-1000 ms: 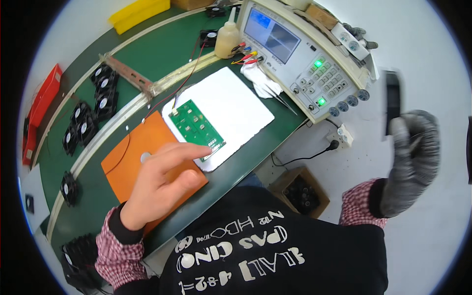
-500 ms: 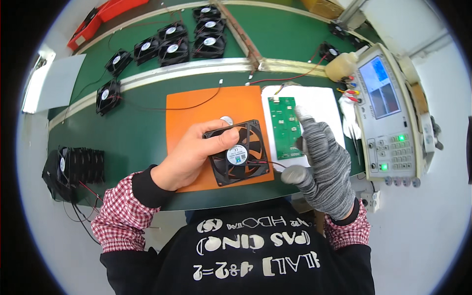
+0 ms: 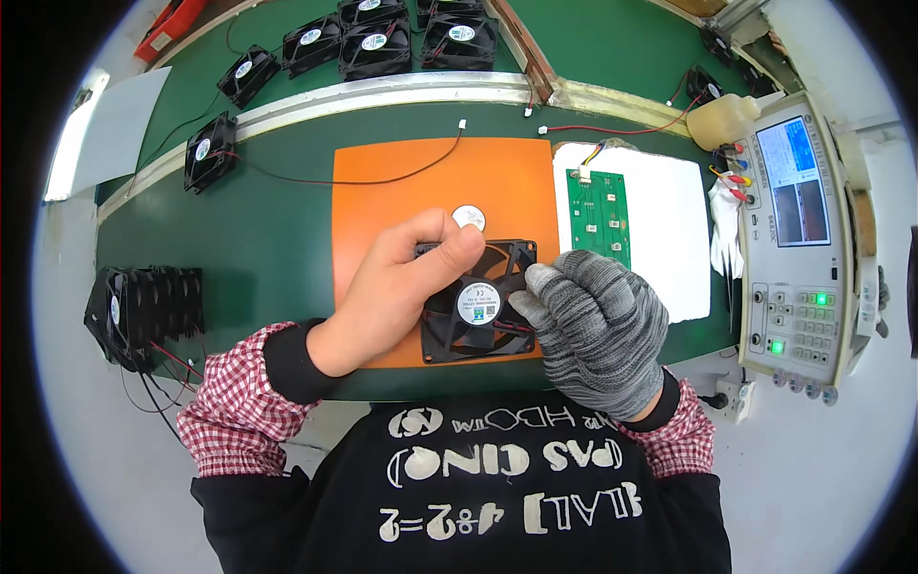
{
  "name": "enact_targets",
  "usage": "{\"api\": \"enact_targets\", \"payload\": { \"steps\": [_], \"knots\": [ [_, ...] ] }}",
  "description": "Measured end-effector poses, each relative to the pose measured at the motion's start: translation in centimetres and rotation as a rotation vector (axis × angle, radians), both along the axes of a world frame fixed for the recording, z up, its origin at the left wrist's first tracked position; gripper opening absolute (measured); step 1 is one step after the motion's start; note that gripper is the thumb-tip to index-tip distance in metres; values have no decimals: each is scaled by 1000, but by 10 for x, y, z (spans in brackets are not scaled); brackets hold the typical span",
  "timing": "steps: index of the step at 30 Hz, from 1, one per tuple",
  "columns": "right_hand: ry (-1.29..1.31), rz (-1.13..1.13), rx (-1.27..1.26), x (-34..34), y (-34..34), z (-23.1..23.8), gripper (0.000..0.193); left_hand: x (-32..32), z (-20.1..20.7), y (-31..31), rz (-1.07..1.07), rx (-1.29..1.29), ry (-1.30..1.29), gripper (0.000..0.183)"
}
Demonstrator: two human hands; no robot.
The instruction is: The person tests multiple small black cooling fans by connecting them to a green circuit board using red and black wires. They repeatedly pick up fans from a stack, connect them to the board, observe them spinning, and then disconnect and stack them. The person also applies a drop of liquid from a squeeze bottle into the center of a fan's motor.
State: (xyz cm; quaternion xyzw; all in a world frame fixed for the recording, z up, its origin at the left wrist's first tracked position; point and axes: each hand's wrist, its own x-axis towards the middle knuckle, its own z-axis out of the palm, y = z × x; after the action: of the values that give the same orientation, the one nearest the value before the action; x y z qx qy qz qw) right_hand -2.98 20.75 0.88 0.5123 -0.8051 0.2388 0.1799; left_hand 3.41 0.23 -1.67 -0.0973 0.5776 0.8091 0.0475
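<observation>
My bare left hand (image 3: pixel 392 287) grips a square black cooling fan (image 3: pixel 478 320) by its upper left corner, thumb on top of the frame. The fan has a round white label on its hub, which faces up. Beyond my fingertips shows a white round disc (image 3: pixel 469 218); I cannot tell whether it lies on the orange mat (image 3: pixel 382 191) or sticks to a finger. My right hand (image 3: pixel 602 330), in a grey knitted glove, is curled closed against the fan's right edge. The fan's dark red lead (image 3: pixel 512 326) runs under the glove; what the gloved fingers hold is hidden.
Right of the mat, a green circuit board (image 3: pixel 601 215) lies on a white pad (image 3: pixel 665 239). A test instrument (image 3: pixel 794 239) and a yellowish bottle (image 3: pixel 722 121) stand at right. Several fans (image 3: pixel 376 43) sit along the back, with a fan stack (image 3: pixel 148 311) at left.
The gloved right hand has moved left from beside the circuit board to the fan's edge, and its fingers have curled in. My left hand keeps its hold on the fan. The view has shifted slightly.
</observation>
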Motion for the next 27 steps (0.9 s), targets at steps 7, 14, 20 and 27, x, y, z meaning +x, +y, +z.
{"api": "enact_targets", "payload": {
  "steps": [7,14,20,27],
  "knots": [
    [-152,183,-138,-17,-3,-14,24,1,7,6,16,-153,24,28],
    [-543,50,-117,-4,-15,-4,24,2,-2,6,86,-156,24,27],
    [-559,66,-367,-3,18,17,28,1,5,6,98,-26,-86,25],
    [-754,-292,-689,-1,131,2,23,-1,7,0,-14,-546,73,33]
  ]
}}
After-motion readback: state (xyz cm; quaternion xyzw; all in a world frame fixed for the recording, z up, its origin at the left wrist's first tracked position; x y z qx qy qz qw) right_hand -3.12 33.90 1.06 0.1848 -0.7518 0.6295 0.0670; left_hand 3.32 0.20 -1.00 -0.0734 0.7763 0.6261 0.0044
